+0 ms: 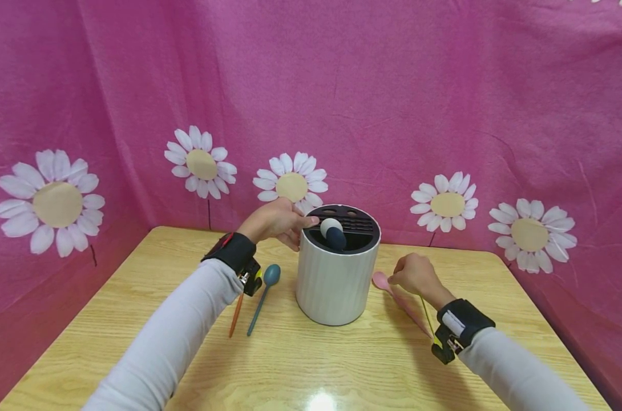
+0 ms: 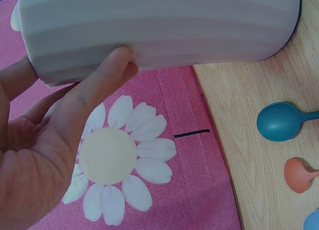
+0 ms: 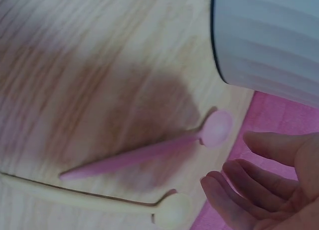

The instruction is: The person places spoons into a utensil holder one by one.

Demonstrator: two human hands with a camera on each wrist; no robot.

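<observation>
A white ribbed utensil holder [image 1: 334, 285] with a black divided top stands upright at mid-table. A white utensil head [image 1: 331, 226] and a dark navy one [image 1: 335, 239] stick out of its front compartment. My left hand [image 1: 282, 221] grips the holder's upper left edge, thumb over the rim and fingers along the outer wall [image 2: 164, 35]. To the right of the holder, my right hand [image 1: 417, 277] hovers over the head of a pink spoon [image 3: 217, 129], its fingers loosely bent with nothing between them. A yellow spoon [image 3: 172, 210] lies beside the pink one, partly hidden by the right hand in the head view.
Left of the holder lie a teal spoon [image 1: 271, 275] and an orange ladle [image 2: 299, 175], the latter partly under my left forearm in the head view. A light blue piece [image 2: 312, 222] shows at the left wrist view's corner. Pink cloth [image 1: 372, 114] with daisies hangs behind the table.
</observation>
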